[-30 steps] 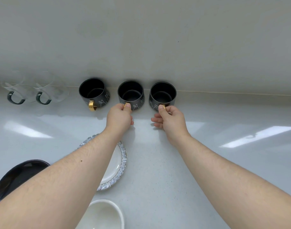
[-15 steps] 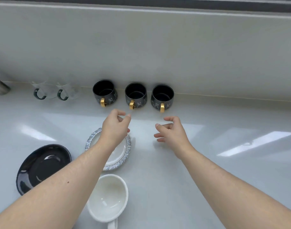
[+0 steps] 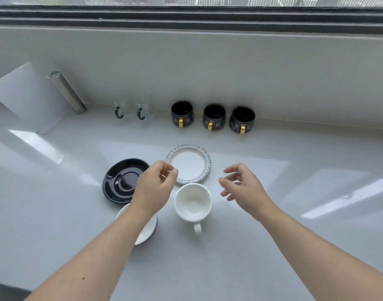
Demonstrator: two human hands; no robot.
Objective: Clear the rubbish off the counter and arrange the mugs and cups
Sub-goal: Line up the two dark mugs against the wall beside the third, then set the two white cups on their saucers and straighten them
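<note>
Three black mugs with gold handles stand in a row against the back wall: left mug point(image 3: 181, 114), middle mug point(image 3: 214, 117), right mug point(image 3: 242, 120). Two clear glass cups with dark handles, one point(image 3: 121, 110) beside the other point(image 3: 142, 111), stand to their left. A white cup point(image 3: 193, 202) sits near me, handle toward me. My left hand point(image 3: 155, 185) hovers left of the white cup, fingers loosely curled, holding nothing. My right hand point(image 3: 242, 187) hovers to the cup's right, fingers spread and empty.
A white saucer with a grey-blue rim point(image 3: 188, 164) lies beyond the white cup. A black saucer point(image 3: 121, 181) lies at the left, and a white saucer point(image 3: 148, 230) is partly under my left forearm. A metal cylinder point(image 3: 66, 92) and a white board point(image 3: 27, 94) lean at back left.
Both hands let go of the black mugs' handles and drew back toward me. The view pulled back, and the white cup and saucers came into sight.
</note>
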